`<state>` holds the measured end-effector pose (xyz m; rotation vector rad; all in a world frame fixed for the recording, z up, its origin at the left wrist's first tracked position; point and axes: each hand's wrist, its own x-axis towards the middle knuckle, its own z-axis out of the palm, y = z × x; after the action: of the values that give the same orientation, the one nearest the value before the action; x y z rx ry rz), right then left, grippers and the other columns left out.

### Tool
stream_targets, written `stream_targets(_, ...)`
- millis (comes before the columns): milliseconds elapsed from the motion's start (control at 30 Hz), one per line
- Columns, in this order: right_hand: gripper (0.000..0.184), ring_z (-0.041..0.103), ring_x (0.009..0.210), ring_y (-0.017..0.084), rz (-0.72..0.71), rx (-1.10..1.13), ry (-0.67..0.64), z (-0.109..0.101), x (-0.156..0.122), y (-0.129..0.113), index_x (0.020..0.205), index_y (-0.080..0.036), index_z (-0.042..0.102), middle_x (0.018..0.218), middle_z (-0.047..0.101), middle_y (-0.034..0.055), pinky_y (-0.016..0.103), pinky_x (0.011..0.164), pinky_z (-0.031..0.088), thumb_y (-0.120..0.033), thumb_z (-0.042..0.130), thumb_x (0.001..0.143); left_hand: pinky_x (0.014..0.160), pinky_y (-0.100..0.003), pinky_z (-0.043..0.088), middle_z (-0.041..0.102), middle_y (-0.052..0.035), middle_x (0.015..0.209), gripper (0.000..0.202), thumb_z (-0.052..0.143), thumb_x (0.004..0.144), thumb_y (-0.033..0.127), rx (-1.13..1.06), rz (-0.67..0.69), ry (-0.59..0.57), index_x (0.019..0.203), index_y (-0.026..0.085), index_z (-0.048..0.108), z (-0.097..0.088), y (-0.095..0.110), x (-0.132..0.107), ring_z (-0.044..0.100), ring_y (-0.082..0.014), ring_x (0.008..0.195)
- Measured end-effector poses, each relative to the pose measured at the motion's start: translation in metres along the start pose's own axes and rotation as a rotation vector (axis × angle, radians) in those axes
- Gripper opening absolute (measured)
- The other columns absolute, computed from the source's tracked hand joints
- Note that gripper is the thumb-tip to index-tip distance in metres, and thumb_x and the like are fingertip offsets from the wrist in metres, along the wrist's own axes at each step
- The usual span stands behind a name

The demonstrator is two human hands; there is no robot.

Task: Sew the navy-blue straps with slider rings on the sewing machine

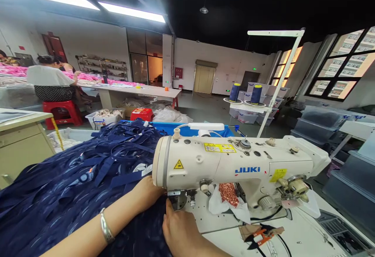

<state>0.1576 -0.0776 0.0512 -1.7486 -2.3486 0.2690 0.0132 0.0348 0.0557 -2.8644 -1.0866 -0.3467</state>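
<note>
A white JUKI sewing machine [234, 167] stands before me, its needle area low at the left end. My left hand [148, 192] reaches over navy fabric [152, 222] to the far side of the machine head, which hides its fingers. On the near side, my right hand [180, 225] is at the fabric's edge beside the presser foot [174, 198]. Its index finger points toward the foot and the thumb is tucked close, with the navy cloth at the fingertips. A large heap of navy garments with straps [88, 175] spreads left of the machine.
Orange-handled snips [260, 236] and copper-coloured scraps on white paper [228, 194] lie on the machine table. Navy thread cones [256, 94] sit on a stand behind. Plastic bins [351, 179] are stacked at the right. A seated person [51, 77] works at a long table.
</note>
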Motion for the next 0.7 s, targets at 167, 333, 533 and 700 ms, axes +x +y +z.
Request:
stream_targets(167, 0.053, 0.07, 0.079, 0.034, 0.012, 0.024, -0.035, -0.006, -0.001, 0.0, 0.141, -0.003, 0.041, 0.093, 0.071, 0.0203, 0.049, 0.067, 0.058, -0.019, 0.041, 0.09, 0.109, -0.04, 0.037, 0.065, -0.0045, 0.124, 0.055, 0.031, 0.085, 0.001, -0.047, 0.051, -0.018, 0.128, 0.024, 0.057, -0.008, 0.006, 0.009, 0.05, -0.0236, 0.124)
stream_targets(333, 0.051, 0.07, 0.082, 0.035, 0.044, 0.003, -0.091, -0.009, -0.002, 0.0, 0.14, -0.007, 0.044, 0.098, 0.071, 0.0196, 0.05, 0.067, 0.058, -0.019, 0.042, 0.09, 0.108, -0.042, 0.04, 0.061, -0.0052, 0.129, 0.043, 0.041, 0.089, 0.014, -0.241, 0.023, -0.004, 0.128, 0.024, 0.057, -0.031, 0.022, -0.005, 0.048, -0.0257, 0.127)
stream_targets(533, 0.052, 0.071, 0.081, 0.034, -0.003, 0.025, -0.062, -0.003, 0.001, 0.008, 0.138, -0.011, 0.045, 0.097, 0.072, 0.0159, 0.045, 0.067, 0.058, -0.018, 0.046, 0.087, 0.109, -0.066, 0.025, 0.053, -0.0101, 0.138, 0.046, 0.053, 0.082, 0.016, -0.188, -0.234, -0.341, 0.126, 0.026, 0.059, -0.044, 0.048, -0.035, 0.041, -0.0333, 0.133)
stream_targets(700, 0.027, 0.071, 0.08, 0.025, 0.035, 0.141, 0.136, -0.013, 0.007, 0.05, 0.084, -0.022, 0.073, 0.082, 0.074, 0.0061, 0.03, 0.071, 0.053, -0.025, 0.046, 0.09, 0.107, -0.059, 0.035, 0.05, -0.0091, 0.141, 0.061, 0.039, 0.08, 0.006, -0.179, -0.086, -0.369, 0.135, 0.029, 0.051, -0.016, 0.028, -0.039, 0.041, -0.0296, 0.134)
